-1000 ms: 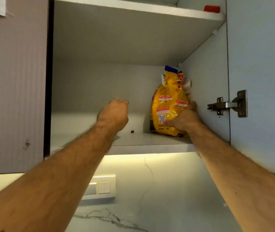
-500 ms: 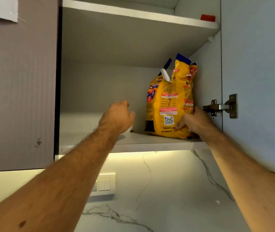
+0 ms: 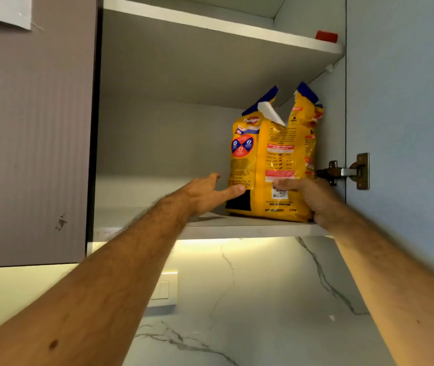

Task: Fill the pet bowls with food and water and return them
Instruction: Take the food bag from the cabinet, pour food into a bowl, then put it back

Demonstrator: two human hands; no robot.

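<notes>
A yellow bag of dog food (image 3: 274,157) with a torn blue top stands upright on the lower shelf (image 3: 250,228) of an open wall cabinet, near the shelf's front edge on the right. My right hand (image 3: 313,199) grips the bag's lower right side, fingers wrapped across its front. My left hand (image 3: 208,191) reaches in with fingers spread, the thumb touching the bag's lower left face. No pet bowls are in view.
The open cabinet door (image 3: 406,128) with a metal hinge (image 3: 348,171) stands to the right. A red-capped item (image 3: 326,36) sits on the upper shelf. A closed grey door (image 3: 31,141) is to the left. Below are a marble backsplash (image 3: 250,299) and a wall switch (image 3: 164,289).
My right hand has pulled the bag forward and turned it so more of its side faces me. My left hand has opened and moved right, up against the bag.
</notes>
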